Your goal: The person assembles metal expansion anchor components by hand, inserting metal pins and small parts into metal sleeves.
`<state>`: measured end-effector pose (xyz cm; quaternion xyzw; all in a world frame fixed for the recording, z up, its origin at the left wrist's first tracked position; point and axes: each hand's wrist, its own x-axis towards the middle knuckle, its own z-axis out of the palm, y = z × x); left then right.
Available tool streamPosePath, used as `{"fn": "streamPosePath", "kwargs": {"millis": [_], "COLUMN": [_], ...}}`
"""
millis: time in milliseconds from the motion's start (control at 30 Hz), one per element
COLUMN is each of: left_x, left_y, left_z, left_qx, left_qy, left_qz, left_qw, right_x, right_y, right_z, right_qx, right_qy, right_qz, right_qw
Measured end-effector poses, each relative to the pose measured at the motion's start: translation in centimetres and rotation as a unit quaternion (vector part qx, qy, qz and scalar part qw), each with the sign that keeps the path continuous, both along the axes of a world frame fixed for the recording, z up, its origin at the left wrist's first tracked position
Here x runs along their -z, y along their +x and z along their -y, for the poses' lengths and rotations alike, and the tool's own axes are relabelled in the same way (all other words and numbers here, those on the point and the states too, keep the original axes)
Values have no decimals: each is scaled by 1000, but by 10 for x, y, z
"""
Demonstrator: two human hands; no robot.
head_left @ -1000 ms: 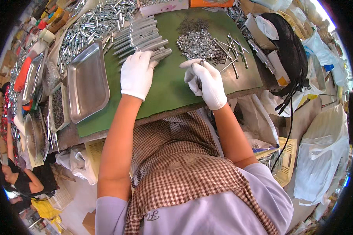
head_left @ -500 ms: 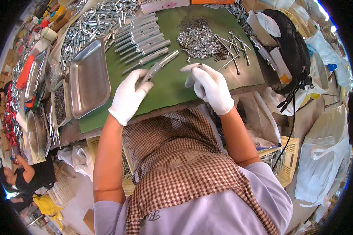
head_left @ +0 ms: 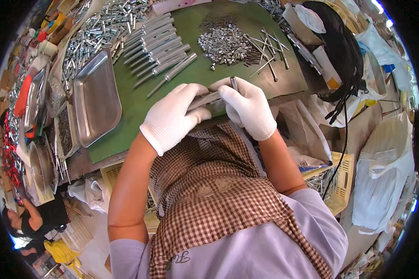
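Observation:
In white knitted gloves, both of my hands meet in front of the bench's near edge. My left hand (head_left: 174, 116) is closed around a silver slotted metal tube (head_left: 203, 101), which points toward the other hand. Closed beside it, my right hand (head_left: 249, 107) pinches a short grey metal pin (head_left: 233, 83) between thumb and forefinger, its end sticking up. The fingers hide how pin and tube meet. Beyond my left hand lies a row of silver rod-and-sleeve pieces (head_left: 165, 53). A heap of small silver metal nuts or bushings (head_left: 223, 44) lies farther off.
A steel tray (head_left: 97, 100) stands on the green bench top (head_left: 135, 104) at left. Loose metal sleeves (head_left: 95, 42) are piled behind it. Thin rods (head_left: 270, 53) lie crossed at right, near a black mesh bag (head_left: 337, 46). A person (head_left: 35, 216) is at far left.
My hands have come together. The tube has been brought down and toward the right hand, whose pin now stands over its end. The view has shifted slightly.

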<state>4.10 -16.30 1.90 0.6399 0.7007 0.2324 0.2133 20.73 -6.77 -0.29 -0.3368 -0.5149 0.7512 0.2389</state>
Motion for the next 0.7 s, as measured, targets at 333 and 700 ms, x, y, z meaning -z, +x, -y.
{"fn": "streamPosePath", "kwargs": {"millis": [333, 700], "left_x": [8, -13], "left_y": [-12, -4], "left_z": [10, 12], "left_qx": [46, 28], "left_qy": [73, 18], "left_qz": [-108, -196], "left_qw": [990, 980], "right_x": [7, 0], "right_y": [1, 9], "right_z": [-3, 3], "right_qx": [16, -27], "right_qy": [60, 20], "right_qz": [77, 59], "right_qw": [995, 998]}}
